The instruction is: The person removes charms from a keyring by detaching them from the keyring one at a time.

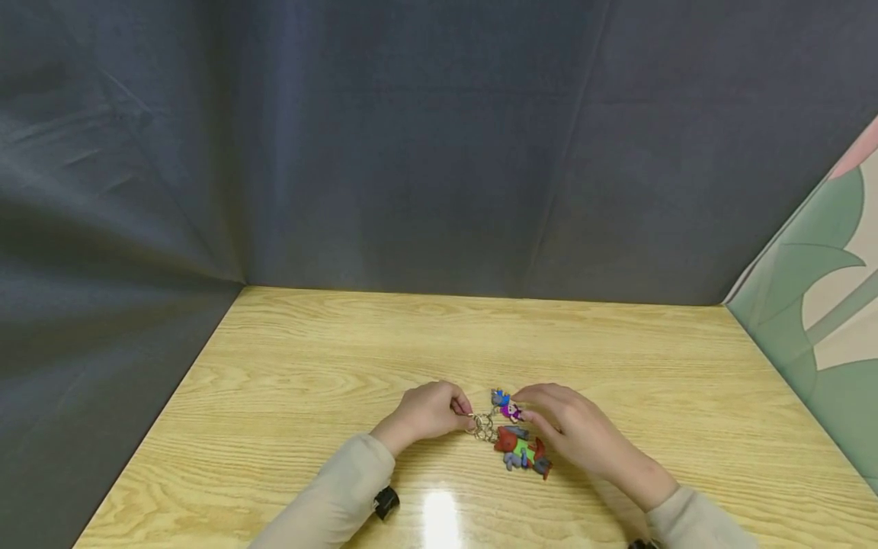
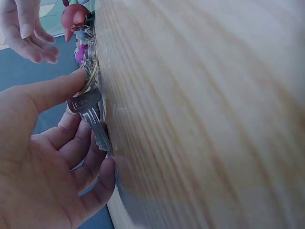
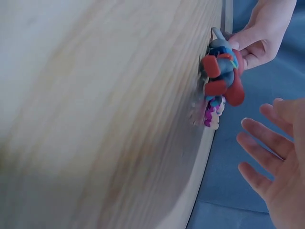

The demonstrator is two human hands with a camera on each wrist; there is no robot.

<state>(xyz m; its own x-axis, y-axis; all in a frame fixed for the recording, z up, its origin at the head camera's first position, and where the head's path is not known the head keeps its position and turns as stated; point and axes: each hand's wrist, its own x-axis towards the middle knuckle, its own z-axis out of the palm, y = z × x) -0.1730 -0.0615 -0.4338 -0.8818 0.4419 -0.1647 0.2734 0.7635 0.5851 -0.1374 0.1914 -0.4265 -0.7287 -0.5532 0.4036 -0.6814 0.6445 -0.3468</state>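
Note:
My left hand pinches a metal key ring between thumb and fingers. A silver key hangs from it, lying over the curled fingers close to the tabletop. Linked rings and chain join it to several small figurines on the table. Largest is a red animal figurine with a green and grey body. Beyond it lie a purple figurine and a blue-and-grey one. My right hand is just right of the figurines, its fingers loosely spread and holding nothing in the right wrist view.
The wooden table spreads out on all sides of the hands. A dark cloth hangs behind and at the left. At the right hangs a leaf-patterned fabric. A bright reflection shows near the table's front.

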